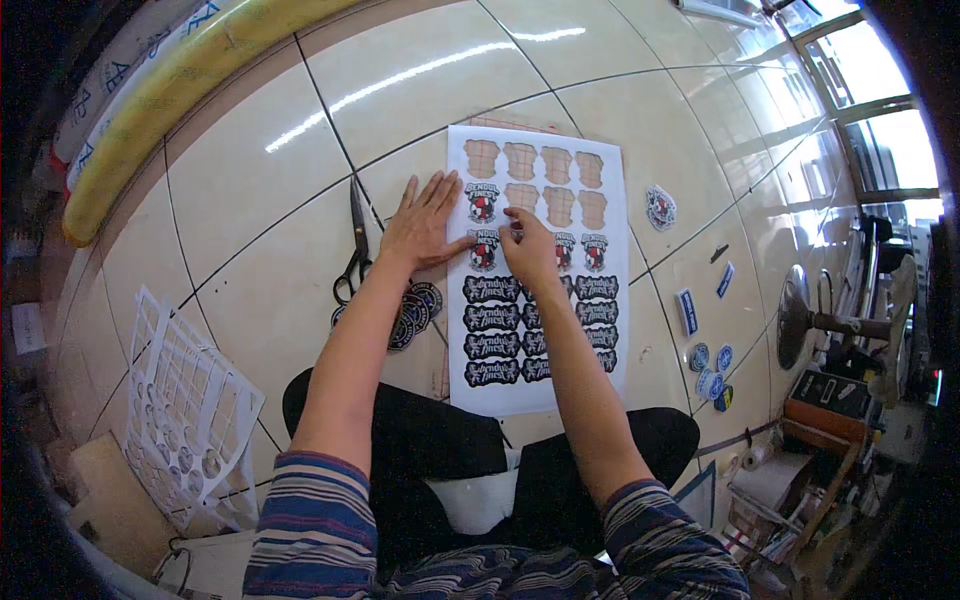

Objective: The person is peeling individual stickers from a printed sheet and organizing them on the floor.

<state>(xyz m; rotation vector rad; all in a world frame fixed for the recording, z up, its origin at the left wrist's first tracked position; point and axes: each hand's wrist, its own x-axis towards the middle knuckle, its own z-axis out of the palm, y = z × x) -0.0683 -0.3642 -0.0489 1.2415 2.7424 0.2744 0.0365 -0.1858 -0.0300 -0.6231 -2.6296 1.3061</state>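
A white sticker sheet (540, 397) lies before me on the floor. Cutouts in its upper rows show a red-gridded surface beneath. Below them are red-and-black logo stickers (595, 252) and rows of black lettered stickers (491, 315). My left hand (424, 225) presses flat near the sheet's left edge, fingers spread, with the thumb on a logo sticker. Over the middle of the sheet, my right hand (529, 244) has its thumb and index finger bent close together beside the left column of logo stickers. Whether a sticker edge is between those fingertips cannot be made out.
Black-handled scissors (358, 236) and round dark stickers (409, 319) lie left of the sheet. A cut-out waste sheet (187, 412) is farther left. Loose logo stickers (661, 208) and small blue stickers (709, 371) lie right, near a fan (795, 315). Long rolls (187, 82) line the upper left.
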